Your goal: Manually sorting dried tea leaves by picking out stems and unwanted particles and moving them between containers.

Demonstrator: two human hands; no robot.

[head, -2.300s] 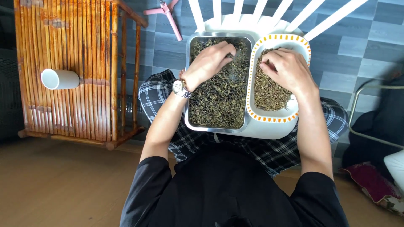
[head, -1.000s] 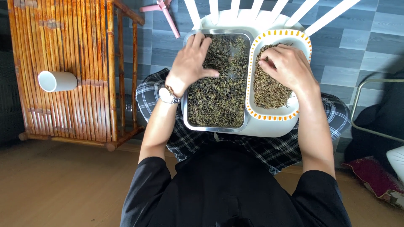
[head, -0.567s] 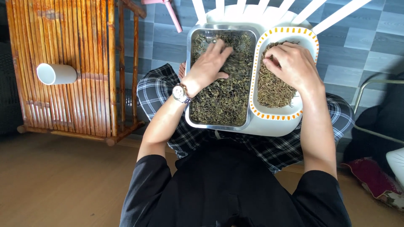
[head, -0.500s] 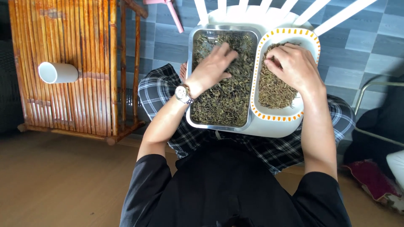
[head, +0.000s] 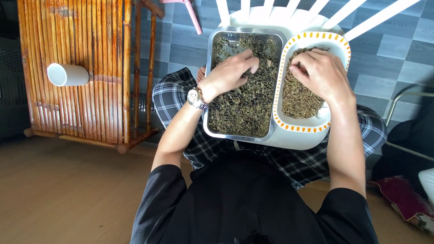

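With our left hand (head: 230,72) curled loosely in the dried leaves (head: 246,106) of the steel tray (head: 209,63) and our right hand (head: 321,74) pinching stems in the oval dish (head: 312,130), both perched on the white chair (head: 294,141), a hard tug near its front edge could tip either over.

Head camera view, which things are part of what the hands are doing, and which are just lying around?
In use: left hand, right hand, steel tray, dried leaves, oval dish, white chair.
Lying about: white cup, bamboo rack, pink hanger.
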